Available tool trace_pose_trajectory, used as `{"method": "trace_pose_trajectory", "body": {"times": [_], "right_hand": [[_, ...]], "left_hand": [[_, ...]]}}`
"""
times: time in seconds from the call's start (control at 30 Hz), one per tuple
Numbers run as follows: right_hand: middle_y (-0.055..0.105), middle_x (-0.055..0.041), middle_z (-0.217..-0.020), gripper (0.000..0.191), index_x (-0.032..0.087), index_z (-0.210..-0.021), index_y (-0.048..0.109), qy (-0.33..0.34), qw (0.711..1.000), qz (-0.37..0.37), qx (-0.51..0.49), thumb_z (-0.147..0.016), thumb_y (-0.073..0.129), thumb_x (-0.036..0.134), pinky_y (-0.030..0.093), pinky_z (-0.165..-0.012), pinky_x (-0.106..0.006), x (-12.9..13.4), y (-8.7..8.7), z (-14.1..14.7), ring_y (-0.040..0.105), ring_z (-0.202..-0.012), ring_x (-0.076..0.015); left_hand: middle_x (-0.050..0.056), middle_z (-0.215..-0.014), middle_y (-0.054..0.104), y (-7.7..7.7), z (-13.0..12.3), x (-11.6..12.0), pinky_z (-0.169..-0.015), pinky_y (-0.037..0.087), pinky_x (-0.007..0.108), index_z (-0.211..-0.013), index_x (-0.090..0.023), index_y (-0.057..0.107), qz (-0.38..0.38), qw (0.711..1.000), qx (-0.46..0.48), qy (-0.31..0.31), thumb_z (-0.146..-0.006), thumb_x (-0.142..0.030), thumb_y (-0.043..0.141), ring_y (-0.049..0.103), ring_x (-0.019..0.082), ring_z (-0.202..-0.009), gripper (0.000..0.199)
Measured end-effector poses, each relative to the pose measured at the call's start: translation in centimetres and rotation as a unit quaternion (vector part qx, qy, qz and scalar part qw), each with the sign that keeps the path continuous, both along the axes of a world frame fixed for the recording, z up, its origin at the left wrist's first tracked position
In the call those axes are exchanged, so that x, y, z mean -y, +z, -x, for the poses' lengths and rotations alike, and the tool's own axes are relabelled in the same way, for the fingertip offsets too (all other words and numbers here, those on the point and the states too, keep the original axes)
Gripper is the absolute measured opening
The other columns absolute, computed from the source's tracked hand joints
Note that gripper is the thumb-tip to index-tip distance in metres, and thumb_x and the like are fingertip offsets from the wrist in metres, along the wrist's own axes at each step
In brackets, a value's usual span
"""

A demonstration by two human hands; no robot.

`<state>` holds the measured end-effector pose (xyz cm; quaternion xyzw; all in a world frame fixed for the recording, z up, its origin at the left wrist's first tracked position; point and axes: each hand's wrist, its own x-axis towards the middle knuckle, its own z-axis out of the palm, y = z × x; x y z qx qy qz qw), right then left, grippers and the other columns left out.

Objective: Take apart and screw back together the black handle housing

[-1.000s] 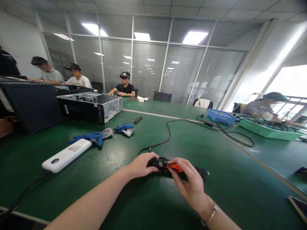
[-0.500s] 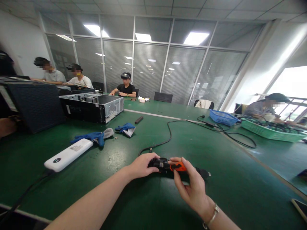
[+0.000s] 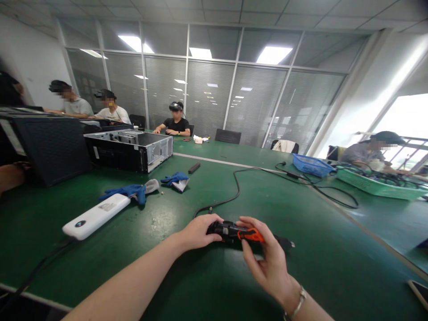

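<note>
A black and orange tool (image 3: pixel 251 234) lies lengthwise across the green table in front of me, its metal tip pointing right. My left hand (image 3: pixel 200 229) is wrapped round its black left end. My right hand (image 3: pixel 265 254) is at the orange part, with thumb and fingers on either side of it. A black cable (image 3: pixel 238 183) runs from behind my left hand toward the right rear of the table. Part of the tool is hidden by my fingers.
A white power bank-like device (image 3: pixel 96 216), blue gloves (image 3: pixel 129 192) and a dark bar (image 3: pixel 194 168) lie left and ahead. Computer cases (image 3: pixel 117 151) stand at the left. Blue (image 3: pixel 310 166) and green baskets (image 3: pixel 377 183) are at the right. Several people sit around the table.
My right fingers have shifted slightly on the tool, and more of its orange part shows. My left hand keeps its hold.
</note>
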<state>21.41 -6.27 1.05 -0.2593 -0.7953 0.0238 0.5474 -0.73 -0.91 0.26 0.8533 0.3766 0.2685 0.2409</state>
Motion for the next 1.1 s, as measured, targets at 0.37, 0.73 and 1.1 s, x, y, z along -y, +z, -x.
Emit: {"method": "trace_pose_trajectory", "body": {"times": [0.37,0.73,1.1], "right_hand": [[0.063,-0.0131,-0.119,0.069,0.026,-0.146,0.028,0.014,0.999,0.017,-0.042,-0.086,0.053,0.002,0.056,-0.089,-0.049,-0.4,-1.1,-0.3,0.062,-0.112,-0.025],[0.06,-0.0108,-0.116,0.068,0.027,-0.144,0.032,0.003,0.987,0.009,-0.158,-0.085,0.055,0.001,0.061,-0.081,-0.04,-0.8,0.0,-0.5,0.069,-0.094,-0.0198],[0.061,-0.011,-0.115,0.067,0.024,-0.144,0.032,-0.021,0.989,0.037,-0.14,-0.086,0.058,0.005,0.06,-0.082,-0.04,-1.2,-0.2,-1.0,0.069,-0.095,-0.02]], "left_hand": [[0.006,-0.111,0.067,0.1,0.0,-0.1,-0.089,0.045,0.033,-0.112,-0.02,0.061,0.005,1.0,0.0,0.006,-0.075,-0.029,0.074,0.061,0.024,-0.103,0.04],[0.002,-0.102,0.067,0.6,-0.2,0.5,-0.079,0.045,0.029,-0.106,-0.021,0.063,0.024,1.0,-0.003,-0.011,-0.071,-0.029,0.077,0.062,0.021,-0.091,0.039],[0.003,-0.106,0.066,0.7,-0.3,0.7,-0.086,0.045,0.033,-0.109,-0.021,0.062,0.018,0.999,-0.004,-0.028,-0.07,-0.028,0.078,0.062,0.023,-0.095,0.043]]}}
